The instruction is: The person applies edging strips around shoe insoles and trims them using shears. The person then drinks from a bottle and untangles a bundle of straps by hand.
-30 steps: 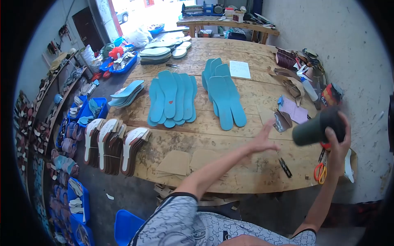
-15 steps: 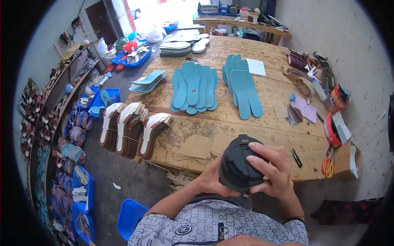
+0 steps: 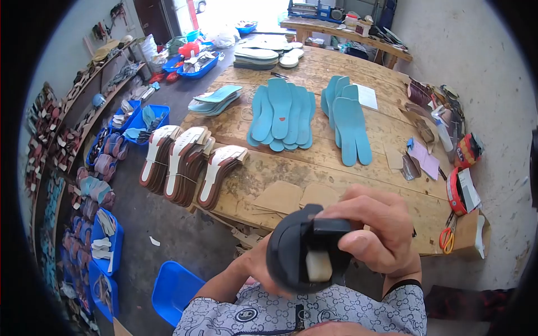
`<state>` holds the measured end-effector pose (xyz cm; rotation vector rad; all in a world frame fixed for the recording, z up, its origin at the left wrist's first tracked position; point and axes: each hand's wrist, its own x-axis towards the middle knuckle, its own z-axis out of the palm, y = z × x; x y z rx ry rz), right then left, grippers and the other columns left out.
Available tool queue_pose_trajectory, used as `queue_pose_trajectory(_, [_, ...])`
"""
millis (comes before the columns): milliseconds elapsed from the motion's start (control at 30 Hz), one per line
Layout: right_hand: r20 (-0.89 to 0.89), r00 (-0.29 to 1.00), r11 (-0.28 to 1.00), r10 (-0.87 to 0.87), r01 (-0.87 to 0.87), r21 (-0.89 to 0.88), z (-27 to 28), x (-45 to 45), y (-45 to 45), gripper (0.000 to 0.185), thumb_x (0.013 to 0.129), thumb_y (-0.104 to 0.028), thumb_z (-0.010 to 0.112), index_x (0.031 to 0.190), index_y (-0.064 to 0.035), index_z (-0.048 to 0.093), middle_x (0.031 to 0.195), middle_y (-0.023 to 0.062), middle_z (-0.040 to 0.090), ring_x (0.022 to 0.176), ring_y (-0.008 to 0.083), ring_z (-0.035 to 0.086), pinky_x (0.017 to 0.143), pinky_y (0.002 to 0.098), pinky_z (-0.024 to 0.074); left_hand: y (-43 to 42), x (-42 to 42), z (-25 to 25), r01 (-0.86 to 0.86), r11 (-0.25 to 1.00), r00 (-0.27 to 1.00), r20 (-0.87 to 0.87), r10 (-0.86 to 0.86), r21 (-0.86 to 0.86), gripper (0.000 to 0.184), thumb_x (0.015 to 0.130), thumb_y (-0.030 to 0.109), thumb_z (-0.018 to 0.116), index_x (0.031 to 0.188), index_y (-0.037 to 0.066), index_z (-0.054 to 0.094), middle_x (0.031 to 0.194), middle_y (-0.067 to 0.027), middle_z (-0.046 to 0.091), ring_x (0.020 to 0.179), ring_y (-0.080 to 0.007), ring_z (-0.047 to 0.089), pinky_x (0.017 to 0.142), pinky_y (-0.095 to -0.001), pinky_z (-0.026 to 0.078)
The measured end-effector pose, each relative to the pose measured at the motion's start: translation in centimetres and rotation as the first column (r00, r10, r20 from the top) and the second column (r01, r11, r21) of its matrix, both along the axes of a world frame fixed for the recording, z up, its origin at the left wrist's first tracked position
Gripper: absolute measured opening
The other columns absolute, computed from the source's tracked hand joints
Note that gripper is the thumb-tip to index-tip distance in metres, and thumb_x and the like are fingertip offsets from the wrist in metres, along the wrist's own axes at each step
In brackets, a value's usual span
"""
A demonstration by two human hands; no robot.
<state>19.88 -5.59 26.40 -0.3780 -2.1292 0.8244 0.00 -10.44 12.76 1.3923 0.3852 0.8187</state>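
A black drinking bottle (image 3: 286,255) is held close to my chest, its top tilted toward the camera. The flip-up cap (image 3: 330,225) on its lid stands raised, baring a pale spout (image 3: 319,265). Wrapped round the bottle's side is my left hand (image 3: 261,269), partly hidden behind it. My right hand (image 3: 381,227) has its fingers and thumb bent about the raised cap. Beyond the bottle, flat tan pieces (image 3: 280,196) lie along the near edge of the wooden table (image 3: 235,131).
Blue insoles (image 3: 283,115) lie fanned out on the table, with another blue group (image 3: 350,126) farther right. Bundled brown-and-white strips (image 3: 182,162) stand at the left edge. Orange-handled scissors (image 3: 446,239) are at the right corner. A blue chair (image 3: 176,291) stands lower left.
The cap has been flipped up and the spout now shows. The bottle has shifted left and tilted toward the camera. My right hand has gone from the lid's top to the raised cap.
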Motion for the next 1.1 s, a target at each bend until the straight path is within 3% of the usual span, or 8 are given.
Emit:
queue_pose_trajectory(100, [-0.125, 0.986, 0.993, 0.113, -0.114, -0.008, -0.2, -1.1, 0.3, 0.024, 0.083, -0.012, 0.067, 0.101, 0.0034, 0.063, 0.085, 0.0175, 0.062, 0.069, 0.0222, 0.062, 0.055, 0.0304, 0.0476, -0.5, -1.6, -1.3, -0.074, 0.993, 0.995, 0.072, 0.067, 0.096, 0.121, 0.051, 0.037, 0.09, 0.144, -0.002, 0.022, 0.139, -0.0175, 0.042, 0.128, -0.0262, 0.043, 0.107, -0.0402, 0.032])
queue_pose_trajectory(333, [-0.095, 0.876, 0.873, -0.474, 0.453, -0.182, -6.1, -0.4, 2.3, 0.023, 0.094, -0.016, 0.051, 0.1, 0.0034, 0.061, 0.092, 0.0109, 0.061, 0.068, 0.0125, 0.056, 0.057, 0.0246, 0.0456, -0.8, -7.5, -1.9, -0.381, 0.843, 0.92, 0.251, 0.303, 0.381, 0.114, 0.058, 0.043, 0.088, 0.142, -0.003, 0.025, 0.136, -0.0217, 0.044, 0.125, -0.0298, 0.046, 0.103, -0.0417, 0.036])
queue_pose_trajectory(467, [0.191, 0.585, 0.561, -0.788, 0.811, -0.168, -17.1, 6.5, 8.9, 0.025, 0.095, -0.015, 0.048, 0.105, 0.0061, 0.058, 0.101, 0.0108, 0.057, 0.091, 0.0213, 0.057, 0.079, 0.0307, 0.0453, -0.9, -9.8, -1.1, -0.502, 0.718, 0.862, 0.342, 0.373, 0.482, 0.108, 0.061, 0.042, 0.086, 0.141, -0.002, 0.028, 0.133, -0.0237, 0.046, 0.121, -0.0321, 0.05, 0.1, -0.0427, 0.039])
queue_pose_trajectory(567, [0.402, 0.156, 0.285, -0.902, 0.915, 0.284, -27.5, 16.1, 10.8, 0.038, 0.095, -0.026, 0.048, 0.114, 0.005, 0.056, 0.123, 0.0209, 0.054, 0.118, 0.0354, 0.046, 0.101, 0.0428, 0.0347, -2.1, -11.6, -0.8, -0.578, 0.643, 0.816, 0.367, 0.447, 0.503, 0.107, 0.061, 0.041, 0.086, 0.141, -0.002, 0.029, 0.132, -0.0236, 0.047, 0.121, -0.0321, 0.05, 0.1, -0.0425, 0.039])
queue_pose_trajectory(600, [0.445, -0.085, 0.151, -0.892, 0.87, 0.469, -32.7, 20.7, 11.3, 0.039, 0.095, -0.027, 0.048, 0.117, 0.0041, 0.055, 0.126, 0.0205, 0.053, 0.121, 0.0359, 0.045, 0.102, 0.0432, 0.0351, -2.6, -12.1, -0.6, -0.601, 0.618, 0.799, 0.372, 0.472, 0.507, 0.107, 0.061, 0.041, 0.086, 0.14, -0.002, 0.029, 0.132, -0.0236, 0.047, 0.12, -0.0321, 0.051, 0.1, -0.0424, 0.04])
queue_pose_trajectory(700, [0.491, -0.304, -0.032, -0.817, 0.873, 0.487, -35.1, 23.7, 9.4, 0.044, 0.096, -0.037, 0.046, 0.13, -0.0091, 0.049, 0.133, 0.0101, 0.05, 0.123, 0.0296, 0.045, 0.099, 0.0437, 0.0363, -4.0, -13.2, -0.2, -0.654, 0.555, 0.754, 0.385, 0.532, 0.515, 0.106, 0.062, 0.041, 0.086, 0.14, -0.003, 0.029, 0.131, -0.0236, 0.048, 0.119, -0.032, 0.051, 0.099, -0.0422, 0.04])
queue_pose_trajectory(900, [0.577, -0.431, -0.051, -0.694, 0.828, 0.558, -36.0, 24.4, 9.8, 0.051, 0.097, -0.048, 0.039, 0.137, -0.0172, 0.042, 0.139, 0.0052, 0.043, 0.128, 0.0263, 0.041, 0.1, 0.0501, 0.0333, -5.5, -13.4, -0.1, -0.685, 0.52, 0.723, 0.383, 0.575, 0.511, 0.104, 0.062, 0.04, 0.086, 0.139, -0.003, 0.03, 0.129, -0.0236, 0.049, 0.118, -0.0319, 0.053, 0.098, -0.0418, 0.041])
queue_pose_trajectory(1100, [0.517, -0.365, -0.037, -0.775, 0.841, 0.539, -35.3, 23.8, 8.9, 0.049, 0.096, -0.048, 0.041, 0.133, -0.0157, 0.046, 0.135, 0.0063, 0.047, 0.123, 0.0281, 0.045, 0.097, 0.0457, 0.0358, -5.8, -13.1, 0.0, -0.688, 0.52, 0.718, 0.377, 0.584, 0.505, 0.102, 0.062, 0.039, 0.085, 0.138, -0.004, 0.031, 0.127, -0.0236, 0.051, 0.116, -0.0319, 0.054, 0.097, -0.0414, 0.042])
